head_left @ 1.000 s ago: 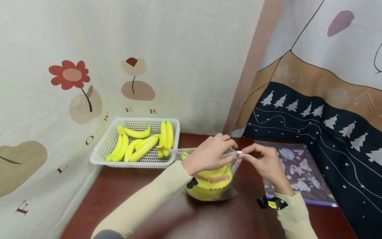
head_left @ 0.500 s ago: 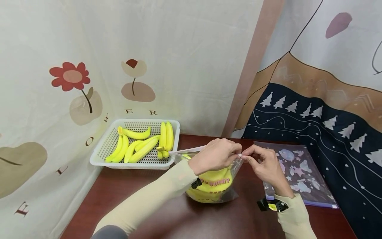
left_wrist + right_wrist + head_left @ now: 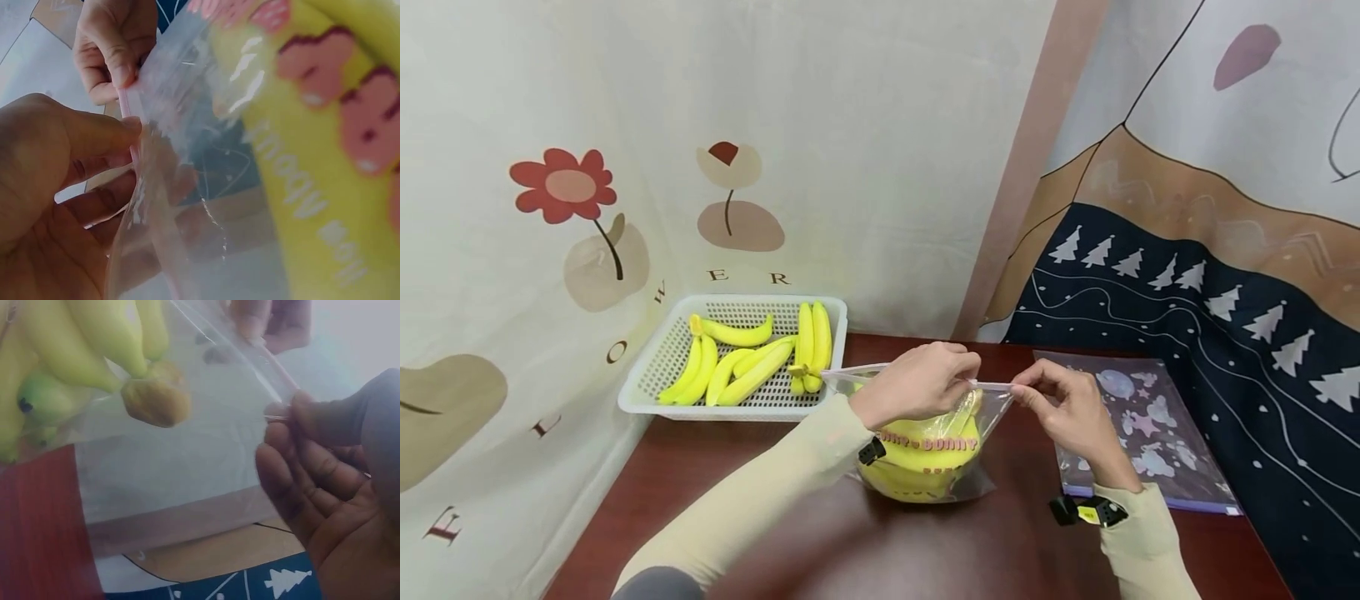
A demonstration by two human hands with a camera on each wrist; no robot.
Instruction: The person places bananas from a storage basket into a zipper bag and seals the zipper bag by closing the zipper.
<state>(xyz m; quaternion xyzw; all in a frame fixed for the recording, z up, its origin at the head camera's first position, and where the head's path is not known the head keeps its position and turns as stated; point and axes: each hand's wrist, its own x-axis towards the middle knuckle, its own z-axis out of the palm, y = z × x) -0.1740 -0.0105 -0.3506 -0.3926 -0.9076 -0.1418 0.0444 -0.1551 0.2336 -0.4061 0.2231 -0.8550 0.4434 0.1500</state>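
A clear zip bag [image 3: 992, 487] with pink lettering stands on the table, holding a bunch of yellow bananas [image 3: 917, 475]. Thumb and fingers of my left hand [image 3: 917, 383] pinch the pink zip strip along its top edge, part way across, as the left wrist view shows. My right hand [image 3: 1063, 408] pinches the right-hand end of the same strip between thumb and forefinger. Between the two hands the strip runs straight. The right wrist view shows the brown stem end [image 3: 156, 400] of the bunch through the plastic. The zip slider is hidden.
A white perforated basket [image 3: 636, 387] with several bananas [image 3: 752, 375] stands at the back left. A flat printed zip bag [image 3: 1157, 417] with a purple strip lies on the right. Printed curtains [image 3: 887, 167] rise behind the dark red table [image 3: 745, 483].
My left hand has shifted left along the strip, away from the right hand. The right hand still pinches the right-hand end. The view has shifted slightly.
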